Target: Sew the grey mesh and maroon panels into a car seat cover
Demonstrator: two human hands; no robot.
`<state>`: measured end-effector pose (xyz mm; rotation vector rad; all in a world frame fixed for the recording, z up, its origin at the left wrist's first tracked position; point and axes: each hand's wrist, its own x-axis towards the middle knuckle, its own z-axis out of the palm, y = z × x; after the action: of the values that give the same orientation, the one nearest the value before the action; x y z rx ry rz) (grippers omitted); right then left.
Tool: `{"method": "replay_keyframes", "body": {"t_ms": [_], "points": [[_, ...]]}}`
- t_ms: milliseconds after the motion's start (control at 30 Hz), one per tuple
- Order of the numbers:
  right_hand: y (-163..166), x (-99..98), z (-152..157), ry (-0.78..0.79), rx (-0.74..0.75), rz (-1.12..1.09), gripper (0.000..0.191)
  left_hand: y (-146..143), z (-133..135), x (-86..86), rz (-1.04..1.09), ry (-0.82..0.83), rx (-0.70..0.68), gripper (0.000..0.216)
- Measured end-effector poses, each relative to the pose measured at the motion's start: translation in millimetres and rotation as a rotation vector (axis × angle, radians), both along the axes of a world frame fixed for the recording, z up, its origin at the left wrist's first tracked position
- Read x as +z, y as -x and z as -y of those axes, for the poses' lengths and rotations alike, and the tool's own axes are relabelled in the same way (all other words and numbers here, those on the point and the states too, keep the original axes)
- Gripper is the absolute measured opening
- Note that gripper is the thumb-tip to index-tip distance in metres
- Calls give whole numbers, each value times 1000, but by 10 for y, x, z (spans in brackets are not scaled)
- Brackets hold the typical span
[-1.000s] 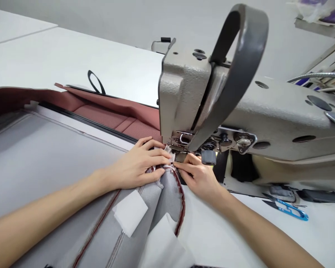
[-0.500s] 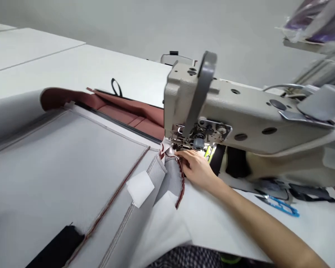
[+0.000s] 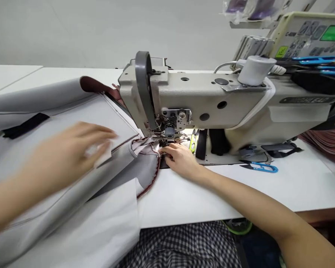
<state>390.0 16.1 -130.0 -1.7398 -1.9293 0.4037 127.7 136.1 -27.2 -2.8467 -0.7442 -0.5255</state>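
Note:
A grey, red-edged sewn cover lies across the table's left side, its near end gathered by the needle area of a sewing machine. My right hand is beside the presser foot, with curled fingers at the cover's dark red seam edge; the fingertips are partly hidden. My left hand, smeared by motion, is over the cover with thumb and fingers stretched and a gap between them. A white patch shows beside its thumb. A black strip lies on the cover further left.
Blue thread snips lie on the white table at right. A control panel stands behind the machine. Red layered pieces are stacked at far right. A yellow-green object sits under the machine arm.
My left hand has come into view over the cover. The view has swung right, showing more of the machine and panel. My right hand stays by the presser foot.

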Motion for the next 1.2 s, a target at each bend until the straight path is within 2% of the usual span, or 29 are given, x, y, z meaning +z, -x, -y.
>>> {"method": "replay_keyframes", "body": {"t_ms": [33, 67, 133, 233, 333, 533, 667, 833, 933, 1033, 1100, 1200], "points": [[-5, 6, 9, 3, -18, -39, 41, -273, 147, -50, -137, 56, -130, 39], [-13, 12, 19, 9, -35, -84, 44, -505, 287, -127, -191, 51, -202, 38], [-40, 20, 37, 31, -60, -176, 47, -806, 486, -330, -245, -9, -188, 42], [-88, 19, 52, 70, -64, -273, 46, -893, 532, -606, -244, -47, -85, 29], [-113, 17, 26, 83, -52, -271, 43, -807, 453, -731, -164, -24, -82, 15], [-81, 27, -148, 33, 7, -219, 30, -788, 462, -758, -100, -80, -152, 10], [-28, -15, -219, 25, 5, -211, 13, -817, 450, -752, -152, -101, -117, 11], [0, -103, -236, -48, 12, -127, 18, -819, 351, -762, -85, -146, -128, 10], [-23, -97, -252, -2, -56, -150, 18, -820, 338, -781, -63, -39, -106, 5], [-40, -60, -263, 39, -56, -127, 23, -817, 333, -803, -64, 96, -60, 10], [-39, -42, -263, 66, -41, -75, 22, -809, 305, -818, -21, 57, -65, 9], [-26, -36, -256, 83, -33, -40, 21, -793, 240, -832, 25, -88, -132, 20]]}}
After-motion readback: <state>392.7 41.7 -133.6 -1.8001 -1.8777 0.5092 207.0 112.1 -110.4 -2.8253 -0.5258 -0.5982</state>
